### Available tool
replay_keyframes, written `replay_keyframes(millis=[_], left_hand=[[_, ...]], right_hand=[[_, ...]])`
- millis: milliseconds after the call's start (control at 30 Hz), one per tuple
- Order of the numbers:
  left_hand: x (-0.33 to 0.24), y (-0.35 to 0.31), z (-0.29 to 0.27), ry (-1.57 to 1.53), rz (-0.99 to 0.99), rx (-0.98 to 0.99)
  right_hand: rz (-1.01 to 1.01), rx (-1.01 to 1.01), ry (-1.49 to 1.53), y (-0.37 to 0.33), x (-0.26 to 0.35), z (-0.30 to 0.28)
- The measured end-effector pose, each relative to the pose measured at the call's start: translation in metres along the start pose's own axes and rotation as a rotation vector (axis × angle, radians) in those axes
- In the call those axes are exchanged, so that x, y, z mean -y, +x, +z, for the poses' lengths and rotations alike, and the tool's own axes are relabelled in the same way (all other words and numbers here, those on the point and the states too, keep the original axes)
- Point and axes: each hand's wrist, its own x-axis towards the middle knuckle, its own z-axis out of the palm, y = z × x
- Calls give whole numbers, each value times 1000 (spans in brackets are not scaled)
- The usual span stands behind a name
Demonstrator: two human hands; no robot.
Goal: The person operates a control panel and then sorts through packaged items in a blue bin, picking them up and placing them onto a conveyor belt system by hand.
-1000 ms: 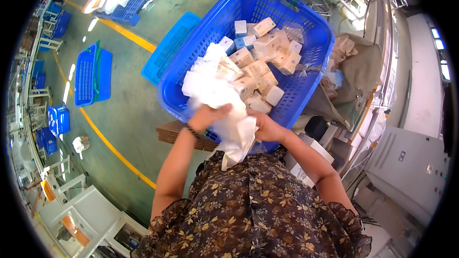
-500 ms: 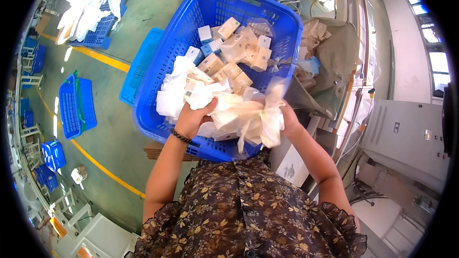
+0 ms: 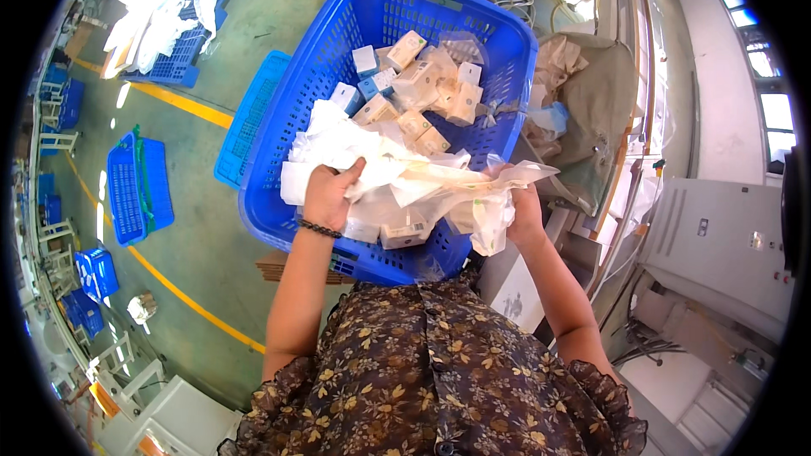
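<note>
A big blue plastic basket stands in front of me, with several small beige and white packs inside. At its near left, my left hand grips a bunch of white tissue, thumb on top. A crumpled, see-through plastic wrapper is gathered in my right hand by the basket's near right rim. Between both hands, tissue and film stretch across the basket. Some of my right fingers are hidden behind the film. Below, a loose white pack lies near the front wall.
A lighter blue crate adjoins the basket's left side. Farther left, another blue basket sits on the green floor. To the right are a grey cloth-lined bin with crumpled film and a grey metal cabinet.
My right hand has shifted right and slightly down, drawing the wrapper out sideways. My left hand has moved slightly left; the near packs show more.
</note>
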Motion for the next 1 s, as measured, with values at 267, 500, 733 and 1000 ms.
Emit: replay_keyframes(millis=[267,500,733,1000], left_hand=[[11,-20,-38,-551,48,46],[9,-51,-85,-328,290,341],[18,-67,73,-137,165,-130],[20,-67,7,254,7,-64]], right_hand=[[43,-115,216,-11,-5,-6],[53,-10,533,-11,2,-29],[123,180,287,-2,-36,-28],[149,188,442,33,-4,-11]])
